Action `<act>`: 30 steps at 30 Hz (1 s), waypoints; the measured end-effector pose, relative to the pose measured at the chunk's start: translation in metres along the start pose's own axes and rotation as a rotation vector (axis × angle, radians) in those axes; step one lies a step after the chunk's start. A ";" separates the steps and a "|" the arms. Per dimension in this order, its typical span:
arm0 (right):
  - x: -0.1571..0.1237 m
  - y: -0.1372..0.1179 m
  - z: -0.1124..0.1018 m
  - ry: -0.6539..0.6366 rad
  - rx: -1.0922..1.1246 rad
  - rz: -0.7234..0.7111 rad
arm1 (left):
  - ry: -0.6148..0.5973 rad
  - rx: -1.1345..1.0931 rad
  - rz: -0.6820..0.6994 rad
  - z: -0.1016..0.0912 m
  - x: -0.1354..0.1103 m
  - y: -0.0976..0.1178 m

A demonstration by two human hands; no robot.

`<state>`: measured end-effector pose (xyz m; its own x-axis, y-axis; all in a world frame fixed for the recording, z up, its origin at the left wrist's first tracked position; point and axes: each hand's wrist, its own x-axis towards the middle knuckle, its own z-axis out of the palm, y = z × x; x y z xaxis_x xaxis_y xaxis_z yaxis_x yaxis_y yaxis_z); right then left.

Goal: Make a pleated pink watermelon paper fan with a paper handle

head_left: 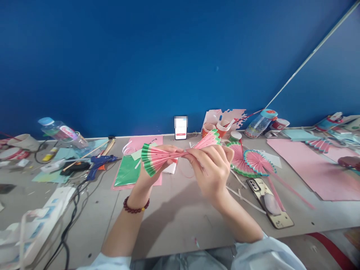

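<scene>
Both hands hold a pleated pink paper strip with green edges, folded like a watermelon fan, above the grey table. My left hand grips the left half, where the pleats fan out. My right hand pinches the strip's middle, and the right half sticks up toward the back. A bead bracelet circles my left wrist.
Finished paper fans and a phone lie to the right, with pink sheets beyond. A blue glue gun, cables, a power strip and a bottle lie left. Cups and a standing phone sit against the blue wall.
</scene>
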<state>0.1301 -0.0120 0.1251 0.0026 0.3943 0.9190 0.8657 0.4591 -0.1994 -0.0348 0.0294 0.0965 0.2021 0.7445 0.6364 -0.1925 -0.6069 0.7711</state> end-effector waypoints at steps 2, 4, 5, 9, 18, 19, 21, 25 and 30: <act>0.000 0.000 0.001 0.001 0.016 -0.005 | -0.081 -0.032 -0.044 0.003 0.002 0.005; -0.001 0.000 0.002 -0.005 0.039 -0.017 | -0.145 -0.038 -0.069 0.006 0.004 0.008; -0.001 0.000 0.002 -0.009 0.053 -0.024 | -0.154 -0.015 -0.080 0.007 0.004 0.008; -0.001 0.000 0.004 -0.085 0.106 -0.008 | -0.073 0.088 -0.097 0.007 0.006 0.002; 0.000 0.004 0.005 -0.139 0.106 0.043 | 0.071 0.065 -0.048 0.002 0.007 -0.004; 0.000 0.004 0.005 -0.124 0.103 0.041 | 0.075 0.065 -0.042 0.002 0.007 -0.004; 0.000 0.004 0.005 -0.094 0.093 0.035 | 0.087 0.064 -0.028 0.002 0.007 -0.004; 0.000 0.003 0.005 -0.062 0.090 0.032 | 0.077 0.063 0.000 0.000 0.005 -0.006; 0.001 0.001 0.004 -0.060 0.092 0.052 | 0.039 0.040 -0.003 0.000 0.006 -0.004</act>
<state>0.1293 -0.0078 0.1240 0.0135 0.4652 0.8851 0.8157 0.5068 -0.2788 -0.0325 0.0357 0.0974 0.1646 0.7562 0.6334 -0.1529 -0.6148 0.7737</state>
